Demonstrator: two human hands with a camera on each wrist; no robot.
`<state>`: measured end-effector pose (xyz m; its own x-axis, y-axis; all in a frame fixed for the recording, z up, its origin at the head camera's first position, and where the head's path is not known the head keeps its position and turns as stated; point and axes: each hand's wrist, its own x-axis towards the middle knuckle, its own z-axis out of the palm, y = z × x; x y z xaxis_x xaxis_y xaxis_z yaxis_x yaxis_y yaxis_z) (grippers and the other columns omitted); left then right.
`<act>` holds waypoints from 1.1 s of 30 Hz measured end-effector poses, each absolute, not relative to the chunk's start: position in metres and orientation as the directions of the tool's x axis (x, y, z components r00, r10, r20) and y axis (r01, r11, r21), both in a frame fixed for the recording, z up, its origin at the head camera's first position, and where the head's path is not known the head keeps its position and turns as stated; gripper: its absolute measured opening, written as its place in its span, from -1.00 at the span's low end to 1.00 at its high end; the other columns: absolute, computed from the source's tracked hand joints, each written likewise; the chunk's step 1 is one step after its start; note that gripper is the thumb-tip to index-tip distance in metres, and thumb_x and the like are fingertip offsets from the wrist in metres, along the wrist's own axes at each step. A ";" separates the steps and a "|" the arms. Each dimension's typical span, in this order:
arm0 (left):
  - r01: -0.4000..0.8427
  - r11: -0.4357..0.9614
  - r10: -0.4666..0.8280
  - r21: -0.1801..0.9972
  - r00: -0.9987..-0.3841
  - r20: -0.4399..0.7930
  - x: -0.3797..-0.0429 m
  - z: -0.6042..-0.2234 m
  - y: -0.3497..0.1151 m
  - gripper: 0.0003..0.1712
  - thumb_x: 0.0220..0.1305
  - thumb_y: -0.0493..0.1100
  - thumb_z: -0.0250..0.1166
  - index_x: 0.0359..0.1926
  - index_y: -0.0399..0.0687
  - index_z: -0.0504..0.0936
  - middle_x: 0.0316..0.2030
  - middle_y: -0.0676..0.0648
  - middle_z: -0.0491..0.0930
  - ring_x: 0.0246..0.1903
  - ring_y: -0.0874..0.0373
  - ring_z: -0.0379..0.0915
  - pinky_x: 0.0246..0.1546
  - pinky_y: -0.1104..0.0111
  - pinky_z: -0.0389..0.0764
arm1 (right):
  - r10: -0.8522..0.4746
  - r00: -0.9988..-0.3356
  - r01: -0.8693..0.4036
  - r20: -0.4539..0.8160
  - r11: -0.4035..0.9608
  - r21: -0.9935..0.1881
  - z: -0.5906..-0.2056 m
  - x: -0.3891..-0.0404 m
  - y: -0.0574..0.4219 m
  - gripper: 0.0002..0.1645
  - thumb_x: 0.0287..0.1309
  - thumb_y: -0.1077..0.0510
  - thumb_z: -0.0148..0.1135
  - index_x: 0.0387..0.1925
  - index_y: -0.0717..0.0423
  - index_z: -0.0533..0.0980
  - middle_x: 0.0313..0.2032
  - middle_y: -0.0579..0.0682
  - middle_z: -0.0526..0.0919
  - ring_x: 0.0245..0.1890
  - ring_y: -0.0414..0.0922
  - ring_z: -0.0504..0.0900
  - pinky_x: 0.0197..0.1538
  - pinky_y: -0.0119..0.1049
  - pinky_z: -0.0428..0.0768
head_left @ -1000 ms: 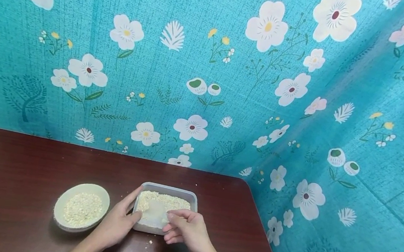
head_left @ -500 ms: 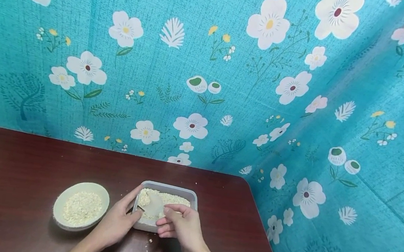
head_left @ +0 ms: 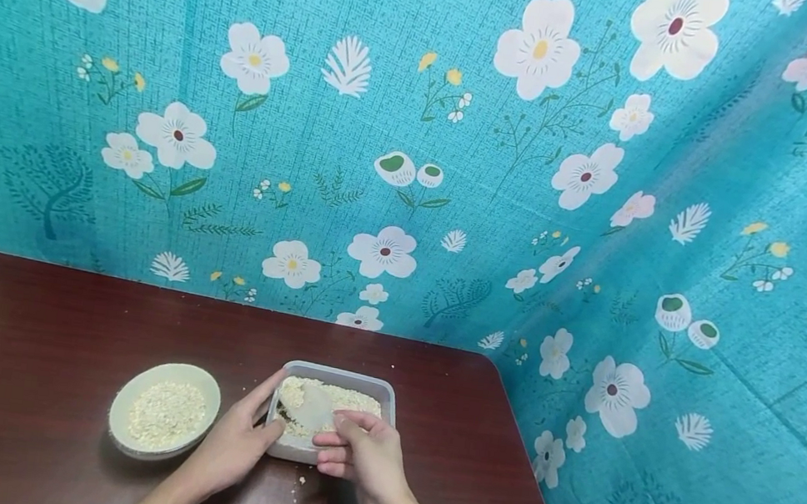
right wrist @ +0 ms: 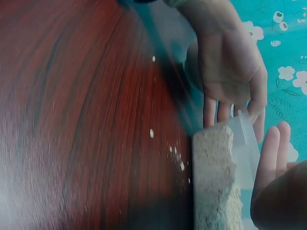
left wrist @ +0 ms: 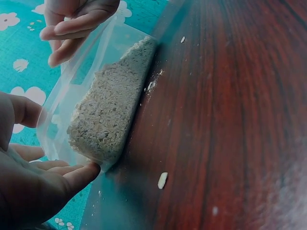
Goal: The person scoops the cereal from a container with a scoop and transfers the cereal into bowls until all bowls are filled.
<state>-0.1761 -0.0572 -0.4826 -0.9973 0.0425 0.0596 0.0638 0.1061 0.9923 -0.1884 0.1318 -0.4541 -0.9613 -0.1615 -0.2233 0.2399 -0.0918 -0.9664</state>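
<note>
A rectangular translucent plastic container holds oat flakes. My left hand grips its left end, with the thumb at the rim and the fingers along the outside, as the left wrist view shows. Over the oats my right hand pinches a whitish translucent scoop, whose broad end lies among the flakes towards the left side. Neither wrist view shows the scoop clearly. In the left wrist view the oats slope inside the container, higher towards its near end wall.
Left of the container stands a pale round bowl with more oat flakes in it. Loose flakes lie scattered on the dark red wooden table. A blue flowered cloth hangs behind the table and along its right side.
My right hand has shifted slightly left and up with the scoop, pushing through the oats. Flakes now gather at the left, and a dark patch shows in that corner. My left hand stays put.
</note>
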 end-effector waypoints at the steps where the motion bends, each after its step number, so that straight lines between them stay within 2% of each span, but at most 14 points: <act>1: 0.064 0.107 0.043 0.992 -0.997 0.060 -0.176 -0.483 -0.057 -0.17 0.30 -0.43 0.13 0.56 -0.13 0.11 0.50 -0.24 0.11 0.44 -0.02 0.07 0.43 0.11 0.11 | -0.157 -0.962 0.243 -0.225 -0.104 -0.964 -0.455 -0.188 0.131 -0.64 0.38 0.24 0.13 0.07 0.43 0.41 -0.40 0.21 0.75 -0.62 -0.21 0.69 -0.48 -0.35 0.72; 12: 0.066 0.118 0.044 0.991 -0.997 0.061 -0.177 -0.482 -0.059 -0.17 0.30 -0.43 0.14 0.56 -0.12 0.12 0.50 -0.22 0.12 0.44 0.00 0.07 0.43 0.13 0.09 | -0.103 -0.969 0.238 -0.225 -0.146 -0.960 -0.455 -0.184 0.126 -0.67 0.39 0.25 0.13 0.05 0.43 0.42 -0.37 0.25 0.75 -0.61 -0.21 0.69 -0.46 -0.31 0.74; 33: 0.042 0.092 0.057 0.995 -0.998 0.036 -0.177 -0.483 -0.060 -0.17 0.32 -0.41 0.15 0.56 -0.13 0.10 0.53 -0.21 0.06 0.45 -0.02 0.02 0.43 0.12 0.10 | -0.089 -0.975 0.217 -0.205 -0.152 -0.964 -0.456 -0.182 0.128 -0.69 0.38 0.26 0.13 0.03 0.43 0.44 -0.38 0.26 0.74 -0.60 -0.20 0.70 -0.45 -0.31 0.74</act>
<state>-0.1765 -0.0595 -0.4826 -0.9977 0.0566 0.0364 0.0415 0.0920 0.9949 -0.1819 0.1277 -0.4558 -0.9746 -0.0891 -0.2054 0.2171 -0.1516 -0.9643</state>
